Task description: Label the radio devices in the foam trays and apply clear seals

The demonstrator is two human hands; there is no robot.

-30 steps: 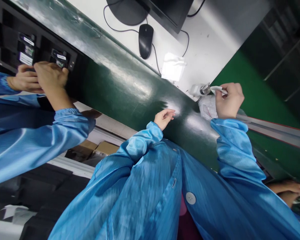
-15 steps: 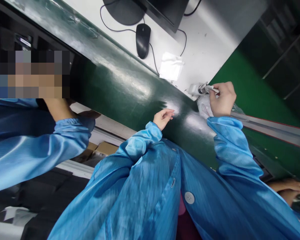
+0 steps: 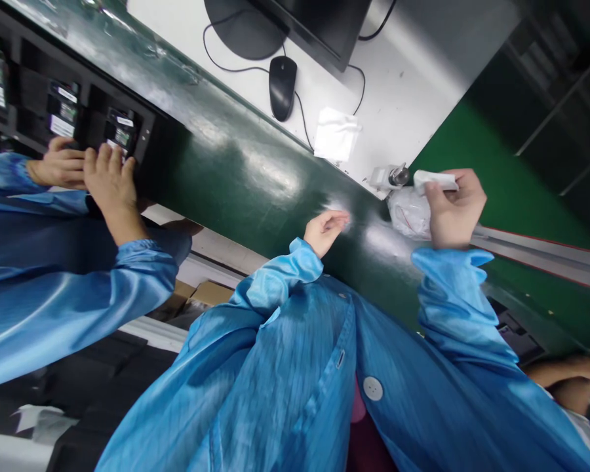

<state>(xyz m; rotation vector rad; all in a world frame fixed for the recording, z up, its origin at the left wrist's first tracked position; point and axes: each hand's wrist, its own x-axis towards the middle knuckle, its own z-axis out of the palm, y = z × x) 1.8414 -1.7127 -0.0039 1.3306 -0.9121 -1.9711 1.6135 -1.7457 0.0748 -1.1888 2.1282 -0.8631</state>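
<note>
My right hand is closed on a folded white wipe, pinched between thumb and fingers. Just left of the wipe stands a small whitish container with a round metal top, apart from my hand. A clear plastic bag lies below the wipe, partly behind my hand. Over the green mat, my left hand rests in front of my body with its fingers loosely bent and nothing visible in them.
A black mouse, a white paper sheet and a monitor stand on the white table. At the left, a co-worker's hands are at a black tray holding small electronic parts. Another person's arm shows at lower right.
My right hand has moved right and slightly toward me, taking the wipe away from the metal-topped container. More of the plastic bag shows. My left hand has barely moved.
</note>
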